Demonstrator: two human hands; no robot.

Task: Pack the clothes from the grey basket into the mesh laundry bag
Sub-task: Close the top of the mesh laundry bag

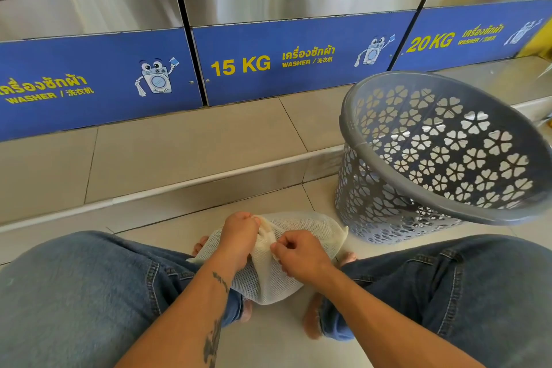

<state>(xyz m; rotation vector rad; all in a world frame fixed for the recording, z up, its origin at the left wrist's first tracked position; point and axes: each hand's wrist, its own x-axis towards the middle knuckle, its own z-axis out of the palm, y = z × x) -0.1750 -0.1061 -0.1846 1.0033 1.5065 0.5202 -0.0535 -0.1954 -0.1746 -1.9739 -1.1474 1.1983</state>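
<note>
Under both hands (268,243), mesh bag (310,228)

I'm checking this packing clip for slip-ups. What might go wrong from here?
1. Both the left hand and right hand pinch the bunched mouth of the mesh laundry bag; a slip might let it reopen.
2. The grey basket sits tilted against the step and may tip.

Both forearms reach forward and down between the bent knees, converging at centre. Left hand (239,236): knuckles up, fingers curled, gripping a bunched fold of the mesh laundry bag (310,227). Right hand (298,254): just beside it, thumb and fingertips pinching the same gathered mesh. Left forearm tattooed.
</note>
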